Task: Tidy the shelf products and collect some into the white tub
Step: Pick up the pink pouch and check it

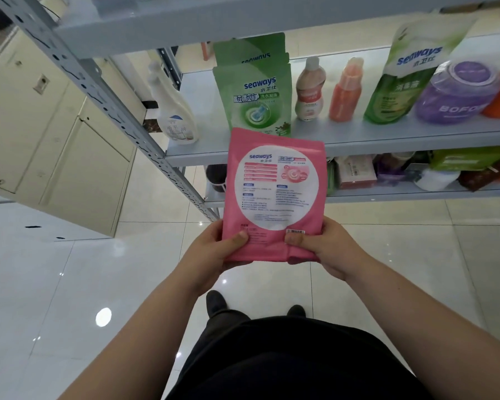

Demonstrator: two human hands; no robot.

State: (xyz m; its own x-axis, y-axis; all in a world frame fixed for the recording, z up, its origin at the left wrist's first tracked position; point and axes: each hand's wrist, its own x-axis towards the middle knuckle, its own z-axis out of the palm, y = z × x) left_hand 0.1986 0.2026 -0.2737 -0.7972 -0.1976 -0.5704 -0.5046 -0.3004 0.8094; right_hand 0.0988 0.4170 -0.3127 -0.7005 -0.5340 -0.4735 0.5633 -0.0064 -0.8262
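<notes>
Before shelf (358, 140) — left hand (214, 252) | right hand (326, 249) — both pinching pink pouch (274, 194) upright

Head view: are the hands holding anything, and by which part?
Yes: the pink pouch, held upright. The left hand grips its bottom-left corner, the right hand its bottom-right corner, thumbs on the printed face.

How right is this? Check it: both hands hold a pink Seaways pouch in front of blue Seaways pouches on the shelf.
Wrong colour: the head view shows the Seaways pouches on the shelf are green, not blue. The left hand and right hand do hold the pink Seaways pouch in front of them.
</notes>
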